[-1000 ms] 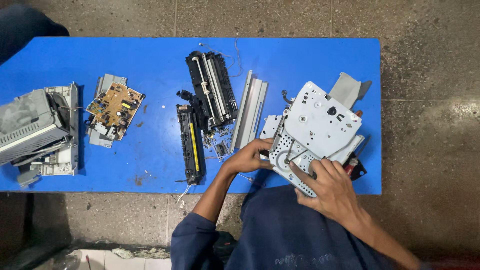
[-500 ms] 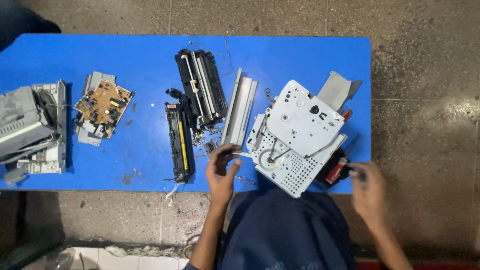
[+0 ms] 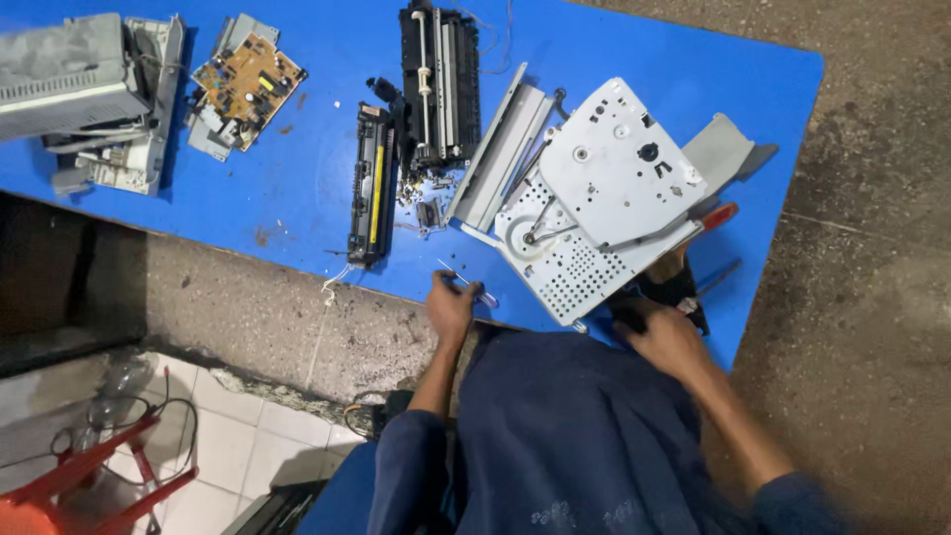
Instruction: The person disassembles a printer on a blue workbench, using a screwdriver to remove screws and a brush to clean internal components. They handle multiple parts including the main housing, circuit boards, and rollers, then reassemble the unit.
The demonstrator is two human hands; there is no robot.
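**Hands at the table's near edge, printer in pieces**

From the head camera: the left hand (image 3: pixel 451 309) sits at the blue table (image 3: pixel 297 188)'s near edge, fingers curled round a thin screwdriver (image 3: pixel 468 284) pointing to ten o'clock. The right hand (image 3: pixel 666 337) is clenched over a dark part (image 3: pixel 684 292) under the grey perforated metal chassis plate (image 3: pixel 604 198); exactly what it grips I cannot tell. At eleven o'clock from the left hand lies a black toner cartridge (image 3: pixel 371 183); a brown circuit board (image 3: pixel 248 77) lies far off at ten.
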